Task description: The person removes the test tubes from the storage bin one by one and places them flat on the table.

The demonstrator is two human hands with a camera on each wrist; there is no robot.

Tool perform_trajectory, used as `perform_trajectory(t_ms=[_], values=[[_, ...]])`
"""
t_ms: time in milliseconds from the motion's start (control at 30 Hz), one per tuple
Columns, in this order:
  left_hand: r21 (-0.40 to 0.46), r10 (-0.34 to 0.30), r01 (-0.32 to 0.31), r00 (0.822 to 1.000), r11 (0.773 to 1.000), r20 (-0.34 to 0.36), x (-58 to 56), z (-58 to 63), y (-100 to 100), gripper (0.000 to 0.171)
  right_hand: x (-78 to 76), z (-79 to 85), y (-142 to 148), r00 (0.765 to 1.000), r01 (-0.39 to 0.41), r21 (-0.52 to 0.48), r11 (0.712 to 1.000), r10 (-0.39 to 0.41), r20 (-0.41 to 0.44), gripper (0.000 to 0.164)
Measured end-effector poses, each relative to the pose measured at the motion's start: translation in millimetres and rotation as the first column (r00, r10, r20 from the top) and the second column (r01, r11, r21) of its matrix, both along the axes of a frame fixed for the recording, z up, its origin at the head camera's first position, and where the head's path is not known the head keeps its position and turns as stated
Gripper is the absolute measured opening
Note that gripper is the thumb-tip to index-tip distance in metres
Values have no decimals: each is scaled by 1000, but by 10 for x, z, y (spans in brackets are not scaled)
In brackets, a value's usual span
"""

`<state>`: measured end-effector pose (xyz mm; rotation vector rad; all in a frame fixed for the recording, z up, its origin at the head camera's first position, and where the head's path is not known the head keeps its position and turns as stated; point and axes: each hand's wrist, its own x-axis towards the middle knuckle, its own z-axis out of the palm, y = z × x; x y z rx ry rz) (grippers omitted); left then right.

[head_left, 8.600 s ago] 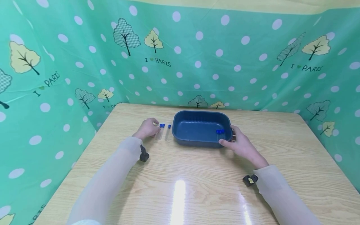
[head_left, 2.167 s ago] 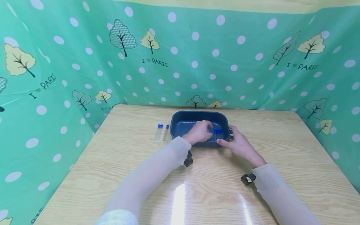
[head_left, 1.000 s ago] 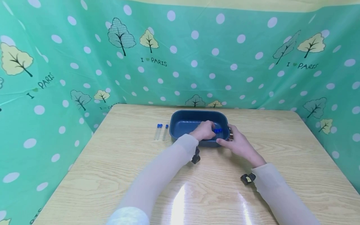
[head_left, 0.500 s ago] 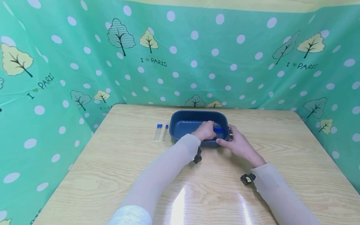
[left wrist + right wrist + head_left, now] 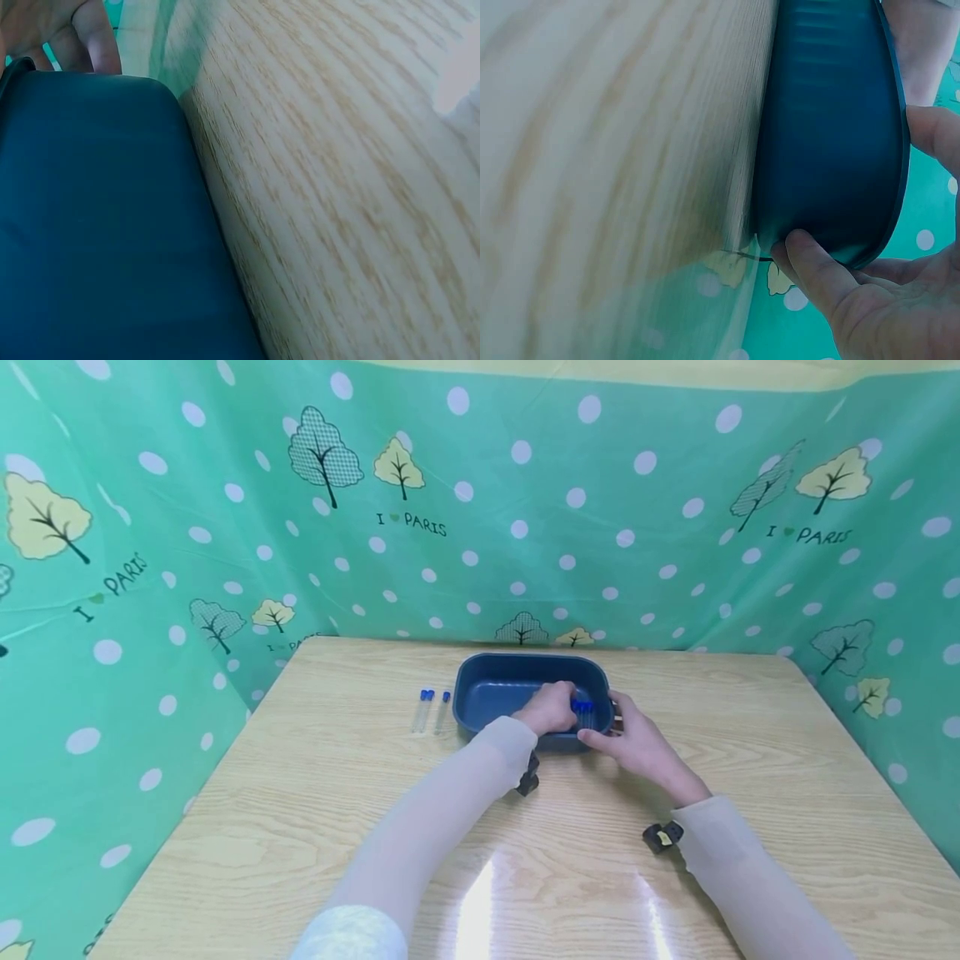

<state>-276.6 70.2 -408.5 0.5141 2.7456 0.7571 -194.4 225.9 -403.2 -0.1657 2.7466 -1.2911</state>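
A dark blue plastic tub stands on the table; inside, at its right end, several clear tubes with blue caps lie side by side. My left hand reaches into the tub over its front rim, with its bent fingers right beside the leftmost tube. Its fingertips are hidden, so a hold on a tube cannot be made out. At the tub's right end my right hand grips the wall, thumb at the front rim and fingers round the end, as the right wrist view shows with the right hand.
Three more blue-capped tubes lie on the table left of the tub. The wooden table backs onto a green dotted curtain. A small dark device is worn at each wrist.
My left hand has gone from the tubes on the table into the tub, then right to the tubes there. It barely moves over the last half second. The right hand keeps its grip.
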Motion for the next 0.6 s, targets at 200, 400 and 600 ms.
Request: perform_trajectory(t_ms=[200,400,600], values=[[-4,-4,4,1000,1000,1,12,28,2,45,-2,9,1,1000,-1,-6,1000,1,1,91],[-32,-14,13,1000,999,-14,15,38,7,45,-3,-6,11,1000,2,5,1000,-2,4,91],[-48,-25,24,999,999,-25,13,45,8,44,0,5,10,1000,-1,0,1000,1,-1,92]])
